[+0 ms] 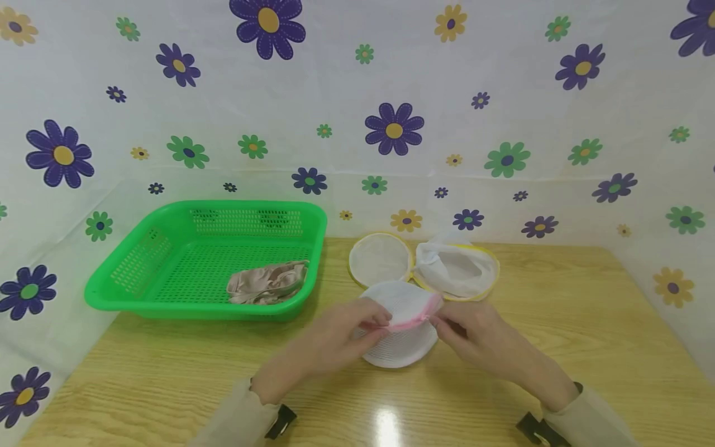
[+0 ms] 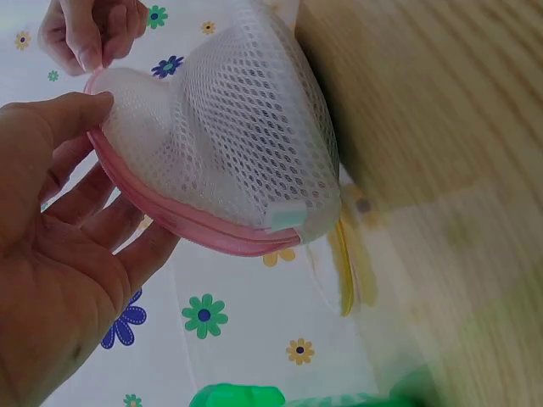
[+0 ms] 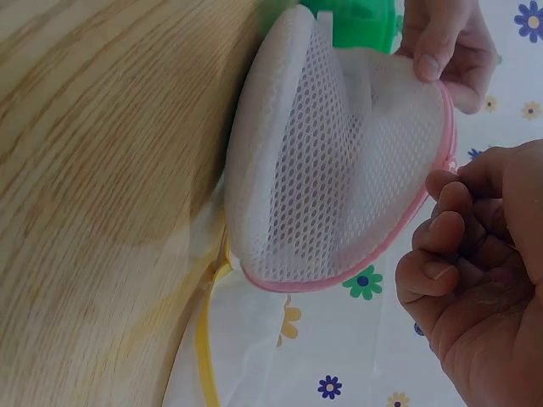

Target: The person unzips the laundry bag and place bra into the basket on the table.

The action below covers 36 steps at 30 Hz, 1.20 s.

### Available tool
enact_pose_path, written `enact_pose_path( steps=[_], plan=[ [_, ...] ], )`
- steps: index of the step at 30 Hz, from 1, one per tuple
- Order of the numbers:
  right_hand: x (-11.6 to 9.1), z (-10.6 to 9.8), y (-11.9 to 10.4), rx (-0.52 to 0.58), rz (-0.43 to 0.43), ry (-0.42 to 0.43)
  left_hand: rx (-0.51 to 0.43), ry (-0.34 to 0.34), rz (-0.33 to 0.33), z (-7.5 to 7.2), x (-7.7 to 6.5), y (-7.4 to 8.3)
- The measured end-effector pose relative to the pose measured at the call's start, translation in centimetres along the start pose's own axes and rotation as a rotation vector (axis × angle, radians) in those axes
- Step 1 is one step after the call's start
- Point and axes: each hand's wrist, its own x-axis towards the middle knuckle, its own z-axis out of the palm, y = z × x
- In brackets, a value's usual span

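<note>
A white mesh laundry bag (image 1: 398, 351) with a pink zip edge stands between both hands over the table. My left hand (image 1: 343, 332) pinches the pink rim on the left, thumb on the mesh side in the left wrist view. On the other side, my right hand (image 1: 480, 335) pinches the pink zip, thumb against finger, in the right wrist view (image 3: 479, 246). Whether the fingers hold a zip pull is too small to tell. Through the mesh (image 2: 254, 127) no contents can be made out. A small white tag (image 2: 287, 214) sits by one zip end.
Behind the hands, a yellow-edged white mesh bag (image 1: 381, 259) lies spread open in two round halves, its right half crumpled. At left stands a green plastic basket (image 1: 206, 306) with a crumpled beige satiny garment (image 1: 268, 283) inside. A flower-printed curtain (image 1: 335, 93) borders the wooden table (image 1: 586, 310).
</note>
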Motion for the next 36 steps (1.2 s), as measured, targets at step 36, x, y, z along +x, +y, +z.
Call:
enact_pose_path(
  steps=[36],
  plan=[
    [0.8, -0.6, -0.3, 0.197, 0.386, -0.043, 0.192, 0.148, 0.047, 0.1, 3.0, 0.6]
  ],
)
